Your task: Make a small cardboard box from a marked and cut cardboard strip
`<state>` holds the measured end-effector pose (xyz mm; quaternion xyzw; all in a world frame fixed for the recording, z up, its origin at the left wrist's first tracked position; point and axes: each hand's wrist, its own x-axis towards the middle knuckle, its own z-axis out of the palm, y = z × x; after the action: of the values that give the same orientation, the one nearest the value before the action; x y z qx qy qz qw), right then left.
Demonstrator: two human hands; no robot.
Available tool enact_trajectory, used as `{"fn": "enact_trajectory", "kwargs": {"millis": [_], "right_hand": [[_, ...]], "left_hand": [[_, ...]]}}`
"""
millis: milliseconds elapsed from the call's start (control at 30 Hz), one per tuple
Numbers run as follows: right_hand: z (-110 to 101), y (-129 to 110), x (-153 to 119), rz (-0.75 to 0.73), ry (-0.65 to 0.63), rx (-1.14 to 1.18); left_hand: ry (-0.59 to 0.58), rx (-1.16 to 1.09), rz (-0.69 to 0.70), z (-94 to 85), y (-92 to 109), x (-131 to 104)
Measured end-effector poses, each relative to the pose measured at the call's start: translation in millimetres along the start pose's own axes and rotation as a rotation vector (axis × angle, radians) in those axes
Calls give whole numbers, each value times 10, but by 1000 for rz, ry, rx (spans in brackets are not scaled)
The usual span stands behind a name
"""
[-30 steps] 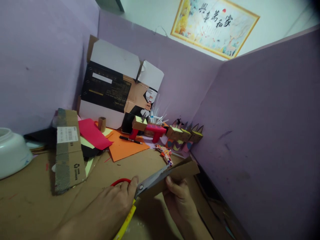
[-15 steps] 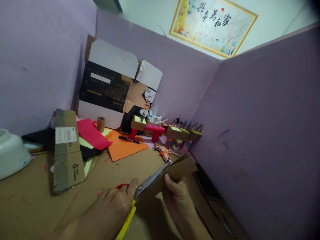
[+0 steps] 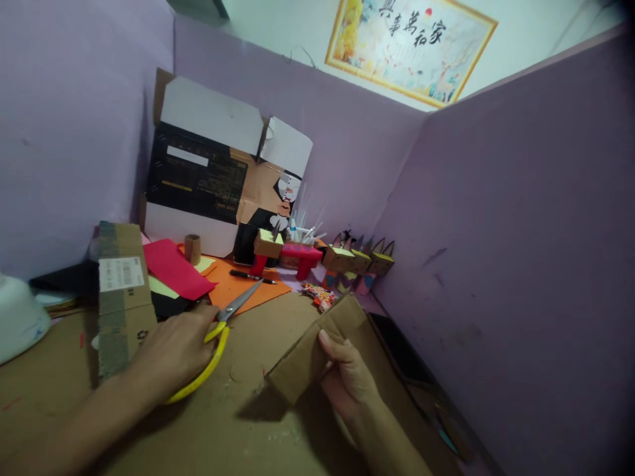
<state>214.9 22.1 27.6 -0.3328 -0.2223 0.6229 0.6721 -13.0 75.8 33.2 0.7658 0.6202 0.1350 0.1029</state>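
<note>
My left hand (image 3: 181, 347) is closed around the handles of a pair of yellow-handled scissors (image 3: 218, 350), whose blades point up and to the right and lie close together. My right hand (image 3: 350, 377) grips a piece of brown cardboard (image 3: 307, 350), thumb on the near face, the other fingers mostly hidden behind it. The cardboard is tilted above the table, apart from the scissors. Just beyond it lies a colourful patterned object (image 3: 320, 295), partly hidden.
A cardboard strip with a label (image 3: 119, 274) lies left, near a white pot (image 3: 20, 320). Red paper (image 3: 181, 268), orange paper (image 3: 248, 287) and a black pen (image 3: 253, 277) lie behind. Cardboard figures (image 3: 340, 258) and a flattened box (image 3: 198, 168) stand along the purple wall (image 3: 471, 231).
My left hand has drawn the scissors off the cardboard and moved left, the blades now nearly together. My right hand still holds the cardboard, now turned with its face more visible.
</note>
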Motion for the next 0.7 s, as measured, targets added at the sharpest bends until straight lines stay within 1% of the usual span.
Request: {"fn": "enact_trajectory", "kwargs": {"millis": [100,200,233,300,367,400,433,467,500,533,600,667,700], "right_hand": [[14,18,-14,5,-10,1],[22,43,-38,-29,-44,-26],[25,51,-50,-40,-63,-34],[36,73,-82,-55,-112,-42],[63,101,-125,-59,-172,-49],[82,119,-150,-52,-204,-56],[104,138,-174,-42,-234,-65],[125,158,-197,-31,-261,-74],[145,176,-215,-15,-281,-83],[160,191,-229,1,-296,-88],[175,200,-236,1,-306,-91],[171,171,-220,-43,-266,-93],[166,142,-209,-70,-219,-101]], "left_hand": [[-11,72,-49,48,-131,134],[-8,96,-51,54,-161,152],[8,107,-46,37,-139,133],[80,70,-24,-18,-33,60],[135,-105,34,-69,151,-60],[73,-252,96,-82,263,-131],[-24,-367,164,-83,377,-206],[-102,-443,227,-70,485,-277],[-174,-479,243,-44,579,-340],[-205,-494,243,-8,653,-390],[-210,-537,247,79,733,-447],[-230,-580,258,160,737,-459],[-259,-599,268,192,723,-455]]}}
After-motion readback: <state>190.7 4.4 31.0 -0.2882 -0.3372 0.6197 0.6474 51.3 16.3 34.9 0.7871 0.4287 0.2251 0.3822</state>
